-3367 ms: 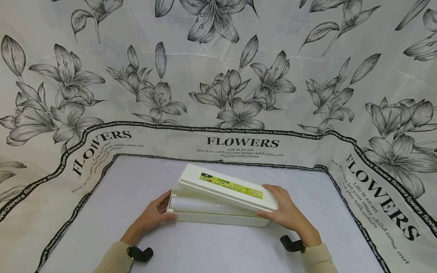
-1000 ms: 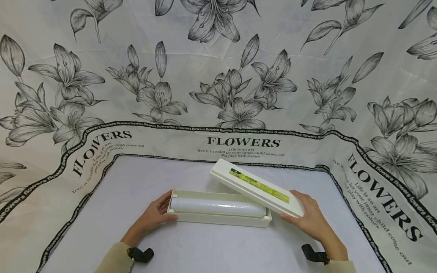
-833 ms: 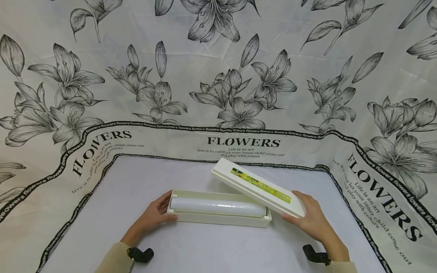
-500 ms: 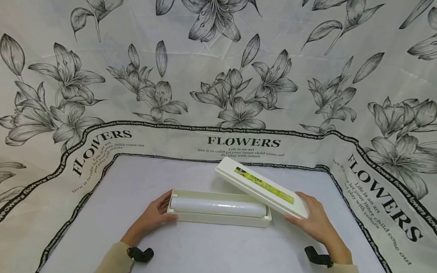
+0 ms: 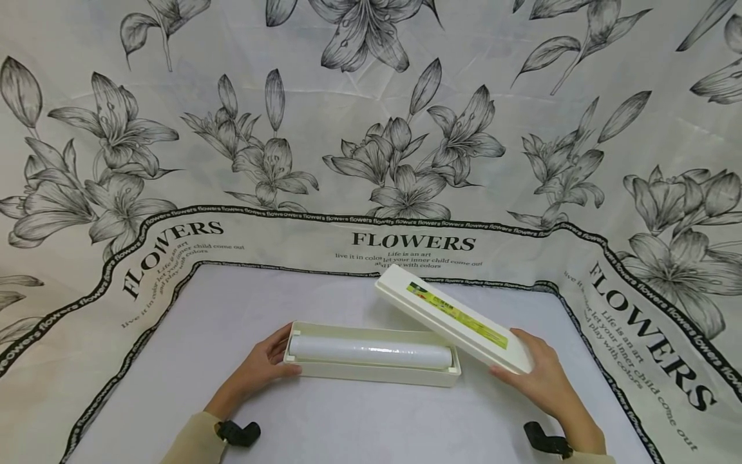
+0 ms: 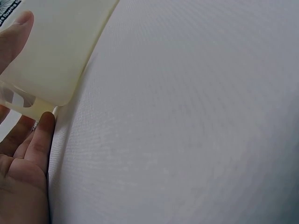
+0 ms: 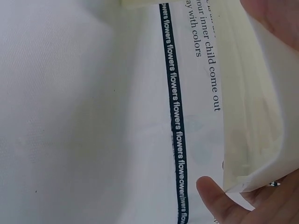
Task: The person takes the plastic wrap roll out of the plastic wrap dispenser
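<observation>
A long off-white plastic box lies on the table in the head view, a shiny roll of what looks like cling film inside it. My left hand grips the box's left end, thumb at the front and fingers around the end; the left wrist view shows the box close up. With my right hand I hold the right end of the white lid, which bears a yellow-green label. The lid is tilted above the box's back right corner. Its hollow underside shows in the right wrist view.
A white cloth covers the table. Behind it rises a flower-printed fabric with a black lettered border. Black devices are strapped to the left wrist and right wrist.
My right hand has carried the lid rightward off the box, baring the whole roll. Over the last second it drifts slightly further right. My left hand and the box stay in place.
</observation>
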Action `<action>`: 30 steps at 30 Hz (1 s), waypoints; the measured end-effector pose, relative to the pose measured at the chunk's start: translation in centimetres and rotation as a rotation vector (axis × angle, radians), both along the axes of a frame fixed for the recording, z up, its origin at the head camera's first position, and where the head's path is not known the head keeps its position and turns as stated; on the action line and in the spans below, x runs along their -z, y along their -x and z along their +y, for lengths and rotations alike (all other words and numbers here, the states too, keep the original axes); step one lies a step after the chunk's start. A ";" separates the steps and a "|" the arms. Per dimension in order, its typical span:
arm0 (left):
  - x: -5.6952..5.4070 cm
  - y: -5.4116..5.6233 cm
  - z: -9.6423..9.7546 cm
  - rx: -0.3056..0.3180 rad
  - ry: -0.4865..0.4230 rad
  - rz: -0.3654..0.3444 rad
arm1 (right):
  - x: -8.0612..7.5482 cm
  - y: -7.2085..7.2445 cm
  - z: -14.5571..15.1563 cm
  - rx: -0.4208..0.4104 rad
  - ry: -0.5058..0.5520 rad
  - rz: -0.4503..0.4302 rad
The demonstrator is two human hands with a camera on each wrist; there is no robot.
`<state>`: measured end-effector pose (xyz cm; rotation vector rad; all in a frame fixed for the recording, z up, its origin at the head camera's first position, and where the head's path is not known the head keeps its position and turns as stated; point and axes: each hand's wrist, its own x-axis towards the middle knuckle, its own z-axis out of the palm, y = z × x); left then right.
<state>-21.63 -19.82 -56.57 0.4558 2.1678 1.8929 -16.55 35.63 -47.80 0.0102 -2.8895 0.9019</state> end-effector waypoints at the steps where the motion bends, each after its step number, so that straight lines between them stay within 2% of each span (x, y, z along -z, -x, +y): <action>1: 0.0 0.0 0.0 0.001 -0.001 0.002 | 0.0 0.0 0.1 0.002 0.001 0.002; 30: 0.1 0.0 0.0 0.000 0.011 -0.002 | 1.1 -1.3 2.9 0.066 -0.015 0.009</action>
